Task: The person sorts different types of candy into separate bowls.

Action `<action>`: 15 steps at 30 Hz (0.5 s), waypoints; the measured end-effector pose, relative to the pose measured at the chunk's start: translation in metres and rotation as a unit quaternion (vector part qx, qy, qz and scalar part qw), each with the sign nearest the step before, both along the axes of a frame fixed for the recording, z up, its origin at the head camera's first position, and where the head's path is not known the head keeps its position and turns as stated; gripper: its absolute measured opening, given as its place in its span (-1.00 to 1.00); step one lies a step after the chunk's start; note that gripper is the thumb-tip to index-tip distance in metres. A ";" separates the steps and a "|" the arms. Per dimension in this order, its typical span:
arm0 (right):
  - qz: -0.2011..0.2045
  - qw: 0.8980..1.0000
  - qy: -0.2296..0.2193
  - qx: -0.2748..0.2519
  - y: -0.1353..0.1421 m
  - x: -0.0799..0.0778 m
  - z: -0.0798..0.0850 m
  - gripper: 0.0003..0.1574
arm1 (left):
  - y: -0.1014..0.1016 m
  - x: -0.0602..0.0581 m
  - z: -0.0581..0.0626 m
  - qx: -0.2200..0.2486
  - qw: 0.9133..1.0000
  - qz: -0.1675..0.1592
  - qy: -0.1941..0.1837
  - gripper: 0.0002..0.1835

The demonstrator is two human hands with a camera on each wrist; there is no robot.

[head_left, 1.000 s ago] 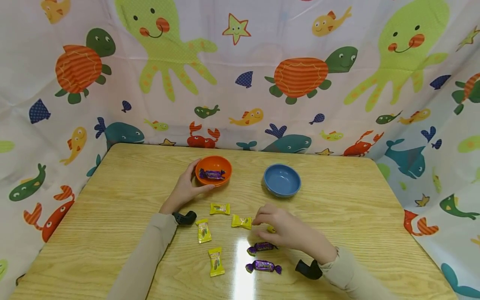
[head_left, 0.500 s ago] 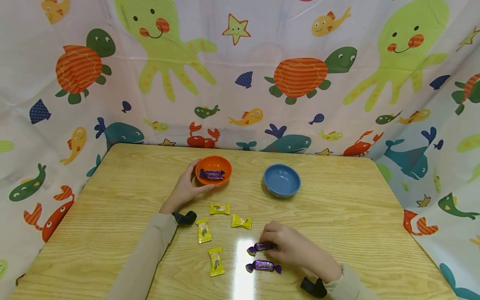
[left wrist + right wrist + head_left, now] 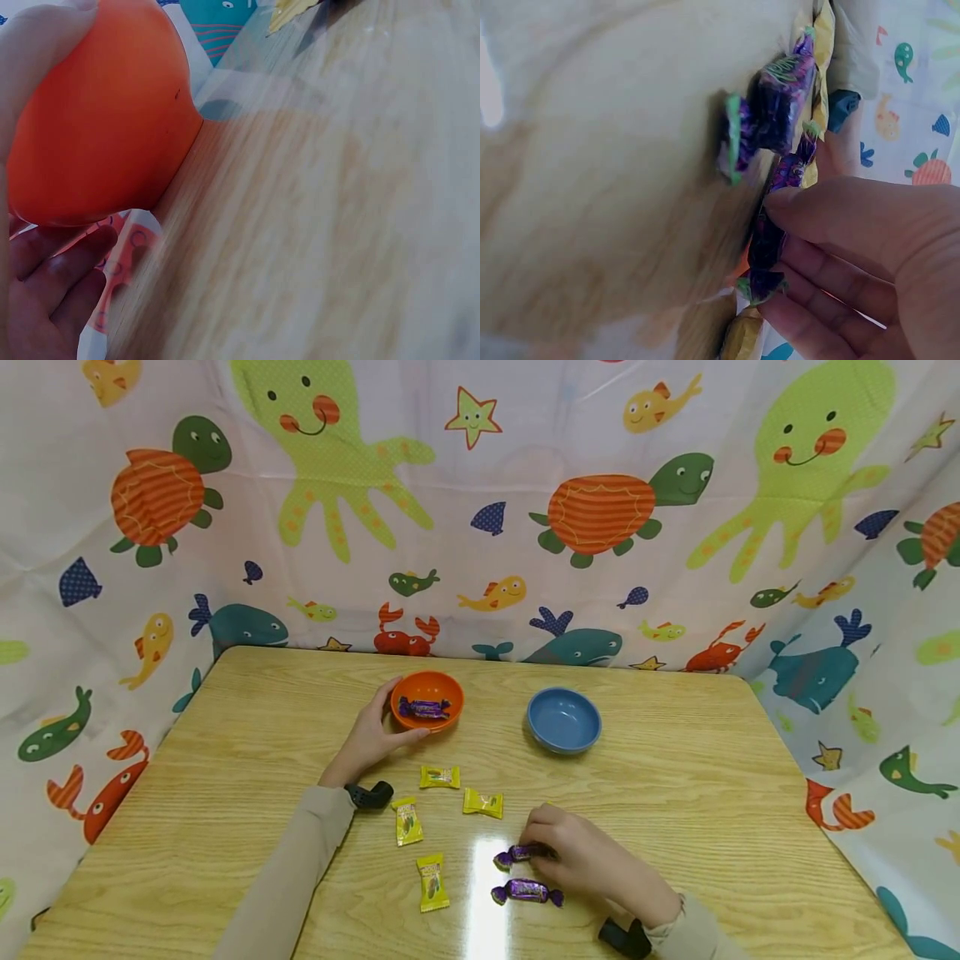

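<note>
My left hand point(image 3: 371, 735) holds the orange bowl point(image 3: 427, 682) from its left side, thumb at the near rim and fingers round the far side. Inside the bowl lies a purple wrapped candy point(image 3: 424, 709). In the left wrist view, the bowl's outer wall point(image 3: 112, 112) fills the upper left beside the thumb. My right hand point(image 3: 581, 853) pinches another purple wrapped candy point(image 3: 516, 857) on the table; the right wrist view shows its thumb on the wrapper point(image 3: 767, 244). One more purple candy point(image 3: 527, 891) lies just nearer than the held one.
A blue bowl point(image 3: 565, 721) stands right of the orange one. Several yellow candy packets point(image 3: 407, 822) lie scattered left of my right hand. A yellow bit shows behind that hand, mostly hidden. A printed curtain point(image 3: 480, 468) surrounds the wooden table point(image 3: 697, 760) at its back and sides.
My right hand has come down and nearer from beside the yellow packets and taken hold of the upper purple candy. The left hand and the orange bowl have stayed in place.
</note>
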State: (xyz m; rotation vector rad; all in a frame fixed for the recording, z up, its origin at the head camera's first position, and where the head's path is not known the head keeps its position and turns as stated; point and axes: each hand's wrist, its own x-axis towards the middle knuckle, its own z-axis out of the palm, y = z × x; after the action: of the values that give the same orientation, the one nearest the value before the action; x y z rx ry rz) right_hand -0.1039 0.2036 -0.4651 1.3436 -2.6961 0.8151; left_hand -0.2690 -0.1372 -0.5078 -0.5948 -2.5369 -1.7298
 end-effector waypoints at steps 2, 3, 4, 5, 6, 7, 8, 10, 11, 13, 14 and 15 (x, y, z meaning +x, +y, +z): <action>0.001 1.000 0.001 -0.008 0.000 -0.001 0.000 -0.73 | 0.000 0.000 -0.001 -0.001 1.000 0.001 0.001 0.09; 0.001 1.000 0.003 -0.011 0.000 -0.002 0.000 -0.73 | -0.001 0.000 -0.001 -0.003 1.000 0.002 0.001 0.10; 0.001 1.000 0.006 -0.013 0.000 -0.003 0.000 -0.73 | -0.001 0.000 -0.001 -0.003 1.000 0.002 0.002 0.10; 0.002 1.000 0.009 -0.015 0.000 -0.003 0.001 -0.73 | -0.001 0.000 -0.001 -0.004 1.000 0.002 0.002 0.10; 0.002 1.000 0.013 -0.017 -0.001 -0.004 0.002 -0.73 | -0.001 0.000 -0.001 -0.004 1.000 0.001 0.003 0.10; 0.002 1.000 0.016 -0.018 -0.001 -0.005 0.004 -0.72 | -0.001 -0.001 -0.002 -0.004 1.000 0.002 0.004 0.10; 0.002 1.000 0.021 -0.018 -0.002 -0.006 0.005 -0.73 | -0.001 -0.001 -0.002 -0.004 1.000 0.001 0.005 0.10; 0.000 1.000 0.027 -0.015 -0.003 -0.009 0.010 -0.73 | -0.001 -0.001 -0.002 -0.002 1.000 -0.001 0.007 0.10; 0.000 0.999 0.030 -0.013 -0.004 -0.011 0.012 -0.73 | -0.001 -0.001 -0.002 -0.001 1.000 -0.002 0.007 0.10; -0.002 0.999 0.033 -0.010 -0.005 -0.015 0.017 -0.73 | -0.001 -0.001 -0.001 0.000 1.000 -0.001 0.007 0.10; -0.002 0.999 0.035 -0.008 -0.006 -0.017 0.019 -0.73 | -0.001 -0.001 -0.001 0.000 1.000 0.000 0.007 0.10; -0.002 0.999 0.036 -0.006 -0.007 -0.019 0.022 -0.73 | 0.000 -0.001 -0.001 0.000 1.000 0.000 0.006 0.10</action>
State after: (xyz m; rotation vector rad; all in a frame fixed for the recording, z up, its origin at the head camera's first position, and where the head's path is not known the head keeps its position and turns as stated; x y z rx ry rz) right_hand -0.1233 0.1963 -0.4436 1.3376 -2.6344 0.7670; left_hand -0.2702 -0.1377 -0.5089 -0.6023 -2.5290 -1.7202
